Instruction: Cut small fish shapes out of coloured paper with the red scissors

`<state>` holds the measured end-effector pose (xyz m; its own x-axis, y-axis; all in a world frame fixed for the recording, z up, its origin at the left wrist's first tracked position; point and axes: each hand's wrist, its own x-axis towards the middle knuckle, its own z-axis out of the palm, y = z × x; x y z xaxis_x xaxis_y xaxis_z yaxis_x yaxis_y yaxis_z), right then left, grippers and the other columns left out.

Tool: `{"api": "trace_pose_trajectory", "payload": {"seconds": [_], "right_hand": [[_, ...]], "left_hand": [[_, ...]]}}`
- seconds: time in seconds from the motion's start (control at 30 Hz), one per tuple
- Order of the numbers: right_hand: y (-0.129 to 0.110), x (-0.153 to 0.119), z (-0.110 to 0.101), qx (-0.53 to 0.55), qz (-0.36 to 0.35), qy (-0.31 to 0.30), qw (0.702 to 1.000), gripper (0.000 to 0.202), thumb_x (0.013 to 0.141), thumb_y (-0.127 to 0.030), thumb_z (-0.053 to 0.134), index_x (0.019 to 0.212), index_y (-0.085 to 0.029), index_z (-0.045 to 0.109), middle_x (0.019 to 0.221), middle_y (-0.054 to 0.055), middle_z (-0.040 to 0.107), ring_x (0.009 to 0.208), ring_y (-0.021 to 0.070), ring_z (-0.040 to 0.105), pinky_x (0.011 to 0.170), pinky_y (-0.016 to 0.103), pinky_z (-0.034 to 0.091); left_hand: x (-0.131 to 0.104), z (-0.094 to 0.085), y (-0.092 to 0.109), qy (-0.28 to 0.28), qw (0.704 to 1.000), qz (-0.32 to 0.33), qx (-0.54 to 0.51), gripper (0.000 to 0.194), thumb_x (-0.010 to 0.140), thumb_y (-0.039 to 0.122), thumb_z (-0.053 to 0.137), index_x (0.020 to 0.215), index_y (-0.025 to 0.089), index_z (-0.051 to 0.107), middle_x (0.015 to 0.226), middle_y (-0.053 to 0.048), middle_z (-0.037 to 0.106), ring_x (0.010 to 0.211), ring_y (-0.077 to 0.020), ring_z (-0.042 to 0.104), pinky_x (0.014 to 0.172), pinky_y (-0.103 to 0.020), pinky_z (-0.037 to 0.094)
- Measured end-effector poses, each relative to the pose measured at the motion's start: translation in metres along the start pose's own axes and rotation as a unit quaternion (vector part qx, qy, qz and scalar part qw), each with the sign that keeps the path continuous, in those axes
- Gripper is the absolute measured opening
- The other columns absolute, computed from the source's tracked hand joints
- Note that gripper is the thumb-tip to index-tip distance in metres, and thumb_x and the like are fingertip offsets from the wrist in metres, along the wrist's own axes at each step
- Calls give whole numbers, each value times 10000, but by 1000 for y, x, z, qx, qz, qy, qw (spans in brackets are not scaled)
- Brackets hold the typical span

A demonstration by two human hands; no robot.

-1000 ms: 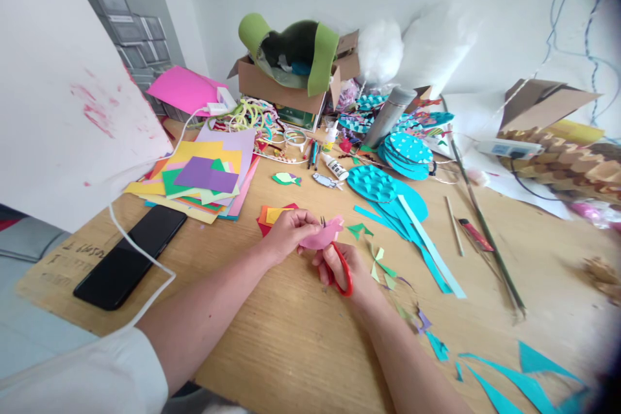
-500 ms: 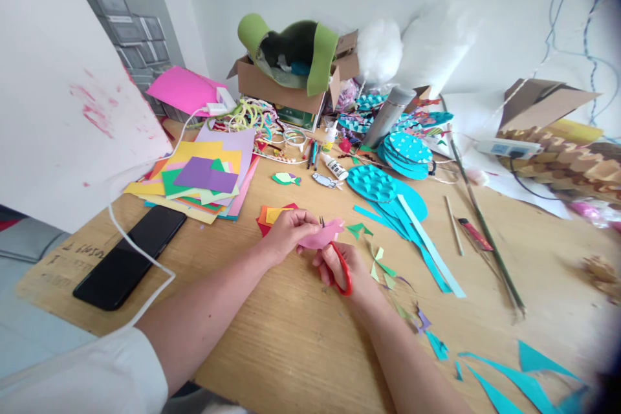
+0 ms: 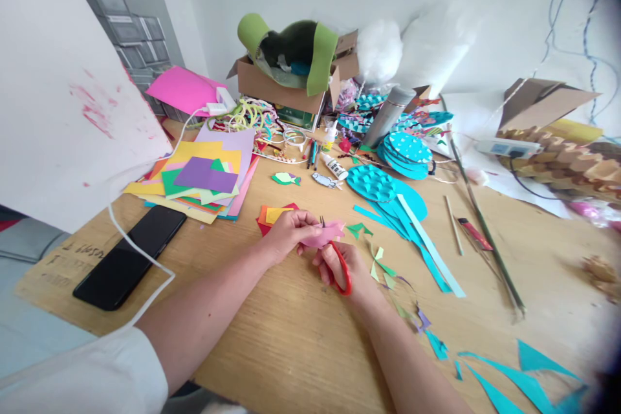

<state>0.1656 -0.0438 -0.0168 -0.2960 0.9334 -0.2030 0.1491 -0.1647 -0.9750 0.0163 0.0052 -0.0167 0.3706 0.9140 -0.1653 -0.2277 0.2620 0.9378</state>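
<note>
My left hand pinches a small piece of pink paper by its left end, above the middle of the table. My right hand is closed round the red handles of a pair of scissors. The scissor tips poke up past the paper's upper edge; the rest of the blades is hidden behind it. Just left of the paper lie red, orange and yellow paper pieces, partly covered by my left hand. Green paper scraps rest to the right of the pink paper.
A stack of coloured paper and a black phone lie at left, a white cable crossing the phone. Paper fish, a glue bottle and a grey flask stand farther back. Blue strips and a long stick lie right.
The pink paper has shifted very slightly in my hands near the scissors. Both hands stay in nearly the same place.
</note>
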Motion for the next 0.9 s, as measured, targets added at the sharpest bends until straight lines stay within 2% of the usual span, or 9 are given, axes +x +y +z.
{"api": "trace_pose_trajectory", "payload": {"seconds": [0.37, 0.67, 0.9], "right_hand": [[-1, -2, -1, -8, -5, -1, 1000, 625, 754, -788, 481, 657, -176, 562, 416, -7, 492, 348, 94, 359, 381, 240, 257], [-15, -3, -3, -32, -18, -38, 999, 679, 690, -845, 473, 633, -172, 548, 418, 5, 509, 353, 100, 405, 373, 232, 305], [-17, -5, -5, -35, -33, -60, 997, 656, 729, -813, 472, 647, -167, 550, 451, 16, 528, 372, 96, 403, 379, 230, 297]], "left_hand": [[1, -1, 1, 8, 1000, -11, -23, 234, 630, 327, 707, 702, 138, 589, 547, 29, 564, 376, -53, 428, 332, -173, 290], [1, -3, 4, -6, 1000, -15, -15, 200, 600, 295, 692, 671, 139, 589, 543, 31, 551, 392, -56, 433, 328, -170, 285], [2, -6, 5, -19, 1000, -18, 3, 205, 594, 305, 691, 667, 137, 599, 548, 26, 549, 413, -63, 461, 337, -166, 299]]}}
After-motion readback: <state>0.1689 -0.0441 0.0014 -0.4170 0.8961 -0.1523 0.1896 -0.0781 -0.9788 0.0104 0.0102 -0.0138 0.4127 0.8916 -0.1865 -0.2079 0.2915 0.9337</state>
